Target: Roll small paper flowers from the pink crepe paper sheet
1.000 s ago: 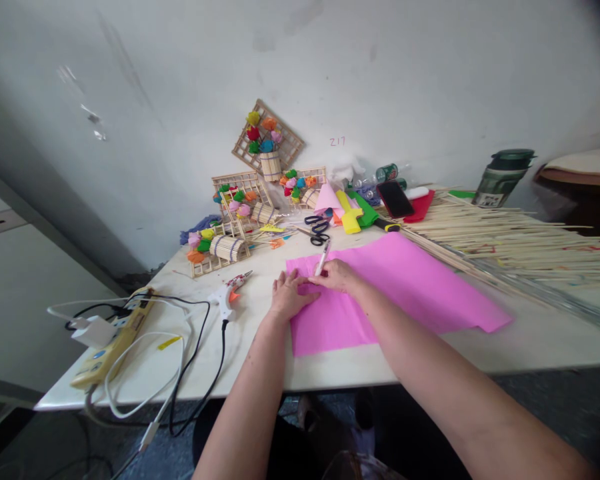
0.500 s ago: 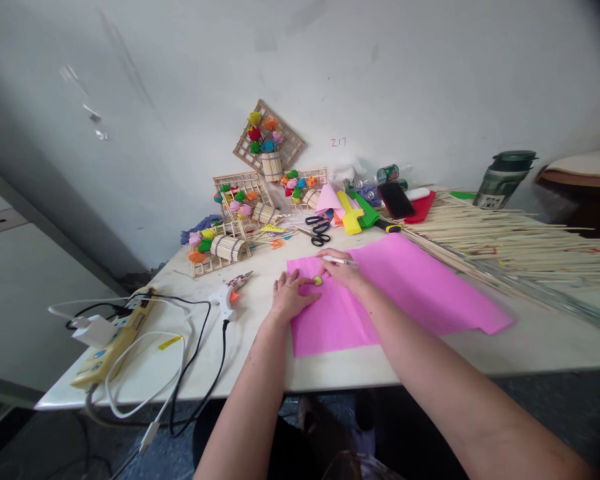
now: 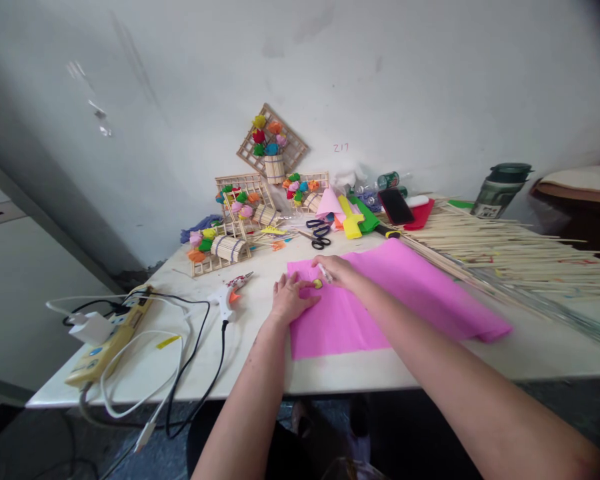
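Note:
A large sheet of pink paper lies across the front of the table. My left hand rests on its left part with fingers spread, the fingertips beside a small yellow-green round piece. My right hand grips a white pen just right of that piece, over the paper. The pen's tip is too small to make out. Black-handled scissors lie beyond the paper's far edge.
A white glue gun and a yellow power strip with loose cables lie on the left. Small stick trellises with paper flowers stand behind. Thin wooden sticks, a phone and a green bottle are at the right.
My right hand has turned, and the pen in it has swung from lying nearly sideways to a steeper slant. My left hand stays in place on the paper.

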Available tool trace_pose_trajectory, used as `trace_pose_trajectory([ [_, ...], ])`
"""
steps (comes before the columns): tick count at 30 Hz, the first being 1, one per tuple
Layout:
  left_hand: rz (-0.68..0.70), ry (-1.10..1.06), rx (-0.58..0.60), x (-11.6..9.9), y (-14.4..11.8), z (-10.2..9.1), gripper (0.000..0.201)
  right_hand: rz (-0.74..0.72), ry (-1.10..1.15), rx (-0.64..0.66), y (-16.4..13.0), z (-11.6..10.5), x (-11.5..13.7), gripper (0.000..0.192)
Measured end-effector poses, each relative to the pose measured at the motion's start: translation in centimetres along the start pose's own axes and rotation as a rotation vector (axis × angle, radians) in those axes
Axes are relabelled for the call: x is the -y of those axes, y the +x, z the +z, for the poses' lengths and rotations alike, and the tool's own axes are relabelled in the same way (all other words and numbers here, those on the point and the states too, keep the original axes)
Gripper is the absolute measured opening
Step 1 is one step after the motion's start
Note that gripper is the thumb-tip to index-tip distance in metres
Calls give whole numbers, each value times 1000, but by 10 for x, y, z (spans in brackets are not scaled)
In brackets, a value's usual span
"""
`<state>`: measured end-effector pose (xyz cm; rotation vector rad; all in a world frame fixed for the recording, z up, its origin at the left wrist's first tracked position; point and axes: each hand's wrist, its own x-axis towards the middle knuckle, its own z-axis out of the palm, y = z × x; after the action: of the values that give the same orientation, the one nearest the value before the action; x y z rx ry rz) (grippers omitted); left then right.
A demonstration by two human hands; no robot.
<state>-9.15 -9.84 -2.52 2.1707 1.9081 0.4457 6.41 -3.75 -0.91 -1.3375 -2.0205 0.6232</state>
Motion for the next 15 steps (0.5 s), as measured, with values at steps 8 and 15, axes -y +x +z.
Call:
trace_pose_trajectory([
  [8, -13, -23, -12, 0, 0, 1, 46, 83, 222, 95, -10, 1, 16, 18],
  [15, -1, 30, -71, -2, -1, 2, 59, -70, 145, 62, -5, -15, -3, 23],
])
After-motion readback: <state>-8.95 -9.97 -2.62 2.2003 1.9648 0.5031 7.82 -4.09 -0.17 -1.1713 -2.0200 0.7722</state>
